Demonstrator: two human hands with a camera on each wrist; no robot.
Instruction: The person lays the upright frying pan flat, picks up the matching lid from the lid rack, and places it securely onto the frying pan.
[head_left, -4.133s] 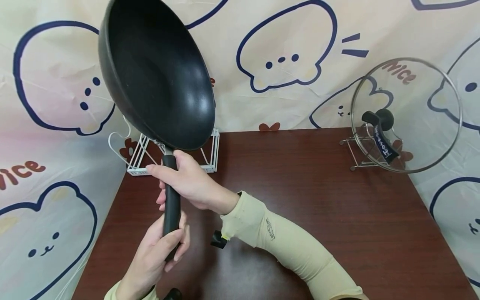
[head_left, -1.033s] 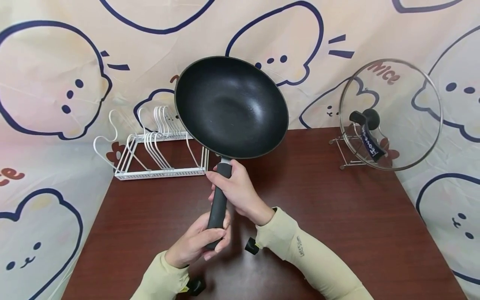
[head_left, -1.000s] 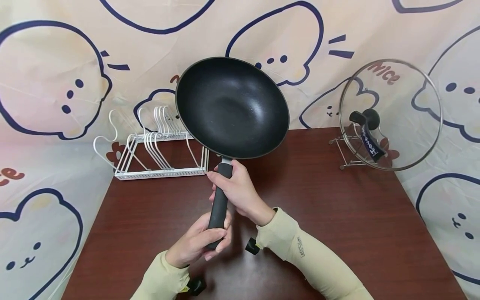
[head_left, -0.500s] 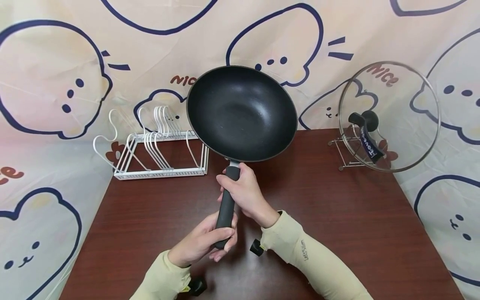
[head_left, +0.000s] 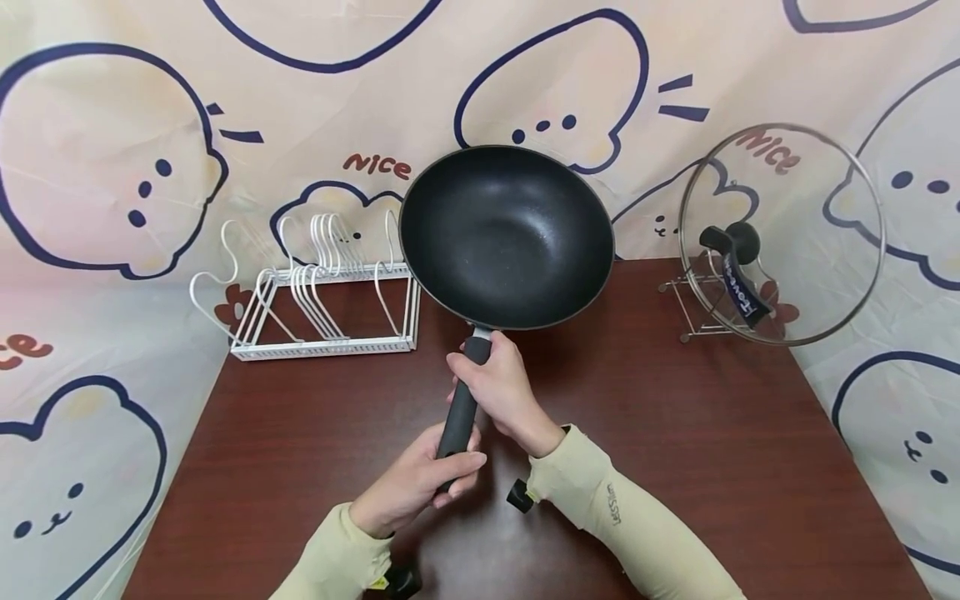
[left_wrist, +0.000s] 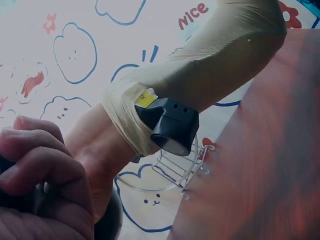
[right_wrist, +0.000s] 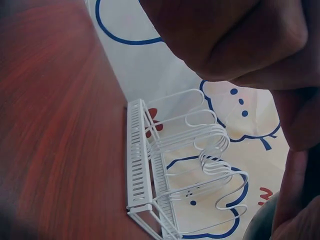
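A black wok [head_left: 510, 237] with one long dark handle hangs above the table in the head view, its inner side turned toward me. My right hand [head_left: 506, 387] grips the handle just below the pan, thumb laid across it. Lower down, my left hand [head_left: 420, 477] holds the handle's end with its fingers wrapped round it. In the left wrist view the curled fingers of the left hand [left_wrist: 45, 185] show at the left edge. The right wrist view has the fingers of the right hand [right_wrist: 240, 45] large and dark at upper right.
A white wire rack [head_left: 322, 343] stands at the table's back left. At the back right, a glass lid [head_left: 825, 250] with a black knob stands tilted in a small wire stand [head_left: 693, 308]. The brown table [head_left: 637, 400] meets a patterned cloth backdrop.
The wok has come from upper left, over the white rack, to the middle, moving right and slightly down. Both hands have kept their grip on its handle.
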